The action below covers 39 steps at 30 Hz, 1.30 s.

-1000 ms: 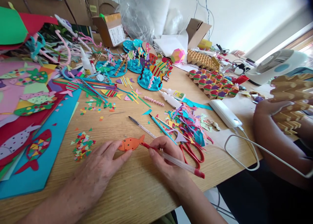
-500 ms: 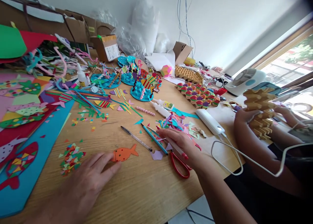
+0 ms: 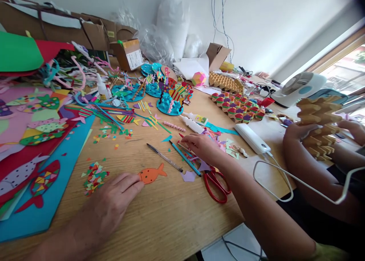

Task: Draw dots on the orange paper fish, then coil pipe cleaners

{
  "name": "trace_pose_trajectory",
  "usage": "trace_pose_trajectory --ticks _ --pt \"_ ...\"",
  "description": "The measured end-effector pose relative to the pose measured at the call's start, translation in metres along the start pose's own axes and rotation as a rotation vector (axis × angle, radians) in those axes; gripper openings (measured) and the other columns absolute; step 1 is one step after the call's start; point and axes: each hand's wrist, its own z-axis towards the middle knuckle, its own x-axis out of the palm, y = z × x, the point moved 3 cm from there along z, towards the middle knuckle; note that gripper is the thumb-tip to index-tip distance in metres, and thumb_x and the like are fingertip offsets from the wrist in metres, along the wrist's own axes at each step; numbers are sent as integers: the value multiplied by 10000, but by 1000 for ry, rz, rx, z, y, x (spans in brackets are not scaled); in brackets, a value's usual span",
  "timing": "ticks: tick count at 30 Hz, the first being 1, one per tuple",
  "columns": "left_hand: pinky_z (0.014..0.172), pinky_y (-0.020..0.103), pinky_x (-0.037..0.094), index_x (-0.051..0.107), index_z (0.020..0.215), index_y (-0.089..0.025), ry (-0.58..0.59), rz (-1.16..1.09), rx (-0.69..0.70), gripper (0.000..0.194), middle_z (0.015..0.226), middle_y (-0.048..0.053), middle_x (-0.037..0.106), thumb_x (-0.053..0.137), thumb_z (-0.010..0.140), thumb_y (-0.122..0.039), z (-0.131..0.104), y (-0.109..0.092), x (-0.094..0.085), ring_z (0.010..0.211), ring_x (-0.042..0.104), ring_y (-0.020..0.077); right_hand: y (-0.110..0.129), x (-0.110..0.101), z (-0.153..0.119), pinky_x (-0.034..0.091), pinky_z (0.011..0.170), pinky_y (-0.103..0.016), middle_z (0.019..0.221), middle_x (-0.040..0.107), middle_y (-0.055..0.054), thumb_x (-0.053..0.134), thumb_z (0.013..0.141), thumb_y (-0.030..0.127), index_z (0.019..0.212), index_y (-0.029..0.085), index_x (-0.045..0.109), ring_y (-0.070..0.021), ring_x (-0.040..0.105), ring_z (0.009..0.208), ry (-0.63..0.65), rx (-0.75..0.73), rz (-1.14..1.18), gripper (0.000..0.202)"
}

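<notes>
Resting on the table, my left hand [image 3: 116, 192] has its fingertips and thumb on the head end of an orange paper fish [image 3: 152, 175], which has dark spots. My right hand [image 3: 203, 149] reaches over paper scraps with its fingers curled down around a pen, mostly hidden; a red tip shows by the fingertips. Below that hand lie red-handled scissors [image 3: 216, 187], their blades covered. Between both hands are a black clear-barrelled pen [image 3: 164, 156], a blue pen [image 3: 185, 158] and a purple paper scrap [image 3: 188, 176].
Small cut paper pieces [image 3: 95, 177] lie in a heap beside my left hand. Glue bottles [image 3: 192, 124] and a white power bank [image 3: 252, 138] with a cable are further back. On the right, another person's hand [image 3: 296, 135] holds an egg carton [image 3: 318, 124].
My right hand has moved up and away toward the scraps; the pen's rear end is now out of sight. More of the scissors shows. My left hand stays at the fish. The view has shifted slightly.
</notes>
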Motion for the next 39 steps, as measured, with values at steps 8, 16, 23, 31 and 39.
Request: trace_pose_trajectory --ticks 8,16,23,31,39 --pt "787 268 530 629 1046 -172 8 8 -8 467 1008 42 671 321 745 7 3 -3 -7 919 613 167 11 5 4 371 616 -223 974 639 -73 405 936 274 979 183 595 -154 601 798 -18 62 -202 215" --pt "765 243 535 620 1055 -212 -41 46 6 462 1002 14 679 340 739 -25 1 0 -3 895 631 155 16 1 4 382 666 -231 989 617 -83 424 929 259 971 175 623 -166 585 879 29 76 -259 221" --pt "747 230 542 646 1004 -220 -75 16 -20 473 965 4 694 337 715 -7 2 -2 -7 858 645 148 45 -3 -16 341 552 -231 898 640 -41 437 885 216 890 195 583 -163 608 773 73 159 -312 148" --pt "795 280 529 643 1043 -196 50 -1 -54 485 1013 41 674 307 756 4 1 -1 -3 933 614 169 49 13 -17 340 534 -252 894 645 -88 435 799 101 952 178 558 -204 611 765 86 206 -339 211" --pt "836 302 497 593 1095 -202 35 -29 -133 473 1074 33 652 313 775 5 -3 -2 4 984 586 163 78 -30 -54 393 571 -241 704 574 1 454 775 137 939 235 616 -130 525 622 -277 10 455 250"
